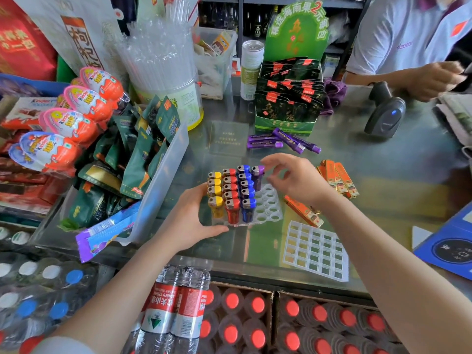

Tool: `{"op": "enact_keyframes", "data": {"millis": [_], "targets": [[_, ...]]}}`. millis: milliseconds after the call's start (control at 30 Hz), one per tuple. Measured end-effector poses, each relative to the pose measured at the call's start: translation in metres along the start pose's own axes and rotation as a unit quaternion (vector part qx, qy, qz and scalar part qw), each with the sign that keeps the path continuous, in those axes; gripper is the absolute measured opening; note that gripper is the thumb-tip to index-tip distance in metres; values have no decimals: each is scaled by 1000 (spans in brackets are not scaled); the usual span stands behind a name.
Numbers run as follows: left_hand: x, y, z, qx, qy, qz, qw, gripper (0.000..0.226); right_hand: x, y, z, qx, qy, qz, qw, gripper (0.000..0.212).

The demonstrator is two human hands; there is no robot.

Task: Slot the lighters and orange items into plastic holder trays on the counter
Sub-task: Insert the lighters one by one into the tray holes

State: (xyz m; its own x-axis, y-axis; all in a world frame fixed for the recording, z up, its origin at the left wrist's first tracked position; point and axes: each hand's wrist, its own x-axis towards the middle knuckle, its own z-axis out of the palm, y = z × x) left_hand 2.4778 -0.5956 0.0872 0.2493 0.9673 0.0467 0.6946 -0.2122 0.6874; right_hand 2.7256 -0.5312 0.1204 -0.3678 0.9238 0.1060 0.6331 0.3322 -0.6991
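Glass counter (398, 159) carries lighter tray (268, 208), empty tray (316, 249).

hidden: lighter tray (269, 213) left edge behind left hand (190, 221) | cut off: blue card (452, 241) right edge

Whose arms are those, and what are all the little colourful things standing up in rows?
There is no machine here. The picture comes from a camera worn on a person's head, so you look down at their own two arms over a shop counter.

The colourful things are lighters, standing upright in rows in a clear plastic tray: yellow, red, blue, and one purple lighter at the far corner. The left hand steadies the tray's near edge. The right hand is by the purple lighter, fingers open around its top.

To the right lie orange packets and a second, empty tray with square holes. Someone else stands behind the counter near a barcode scanner.
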Motion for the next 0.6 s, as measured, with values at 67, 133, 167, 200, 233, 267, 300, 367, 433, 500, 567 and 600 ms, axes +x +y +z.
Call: {"op": "enact_keyframes", "data": {"millis": [67, 133, 167, 200, 233, 267, 300, 367, 433, 500, 567, 600], "targets": [[3, 0, 2, 2, -4, -5, 1000, 73, 5, 10, -6, 4, 45, 39, 998, 30], [6, 1, 4, 0, -1, -10, 1000, 74, 16, 18, -8, -62, 100, 84, 989, 28], [7, 0, 5, -1, 1, -13, 1000, 74, 22, 22, -9, -123, 119, 100, 980, 28], [7, 0, 6, -3, 1, -17, 1000, 75, 27, 25, -9, -187, 130, 112, 967, 28], [8, -1, 7, -5, 1, -19, 1000, 75, 33, 27, -8, -242, 134, 122, 953, 29], [8, -2, 7, -6, 0, -19, 1000, 75, 38, 28, -8, -282, 131, 133, 941, 29], [9, -4, 7, -6, -2, -18, 1000, 75, 43, 29, -7, -306, 121, 148, 932, 29], [9, -5, 7, 0, -5, -17, 1000, 74, 53, 31, -6, -319, 89, 186, 925, 29], [9, -4, 6, 4, 1, -16, 1000, 72, 60, 32, -5, -306, 64, 212, 926, 28], [9, -2, 6, 2, 6, -9, 1000, 69, 64, 33, -2, -289, 56, 217, 931, 26], [9, -1, 5, -1, 6, -5, 1000, 66, 63, 34, 2, -265, 50, 206, 941, 25], [9, -2, 5, -1, 8, -4, 1000, 66, 62, 34, 3, -250, 45, 199, 946, 25]]}}
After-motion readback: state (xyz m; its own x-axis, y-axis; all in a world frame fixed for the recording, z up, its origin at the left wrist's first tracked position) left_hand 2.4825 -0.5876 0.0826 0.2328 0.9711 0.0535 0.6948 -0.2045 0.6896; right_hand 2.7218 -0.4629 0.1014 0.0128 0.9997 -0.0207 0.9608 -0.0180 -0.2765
